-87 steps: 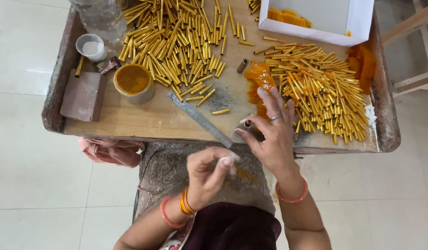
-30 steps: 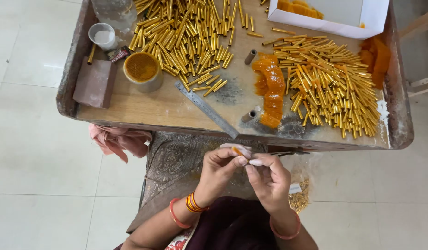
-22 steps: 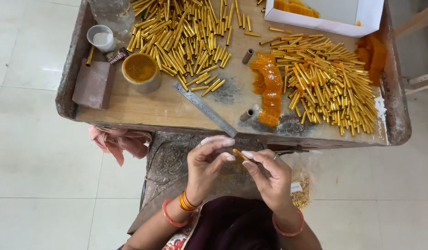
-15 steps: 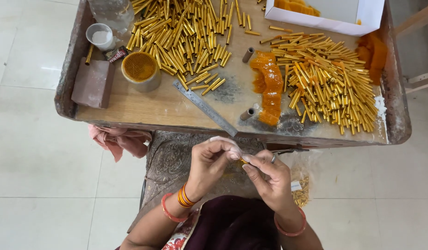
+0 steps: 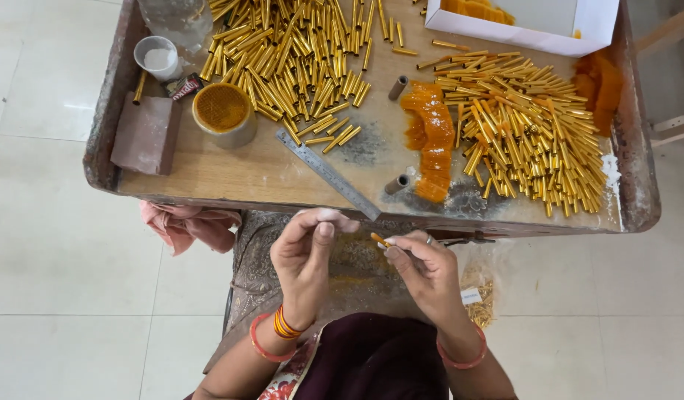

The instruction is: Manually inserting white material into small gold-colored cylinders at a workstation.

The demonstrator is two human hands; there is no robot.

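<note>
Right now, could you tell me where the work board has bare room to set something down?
Bare wood runs along the near edge of the board, between the brown block and the steel ruler. The gold tube piles and and the orange strip crowd the rest.

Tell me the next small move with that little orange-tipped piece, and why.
Probably bring the left hand across to the small stick pinched in the right hand. The left fingers look empty and sit apart from it, both hands raised above the lap, short of the tray.
</note>
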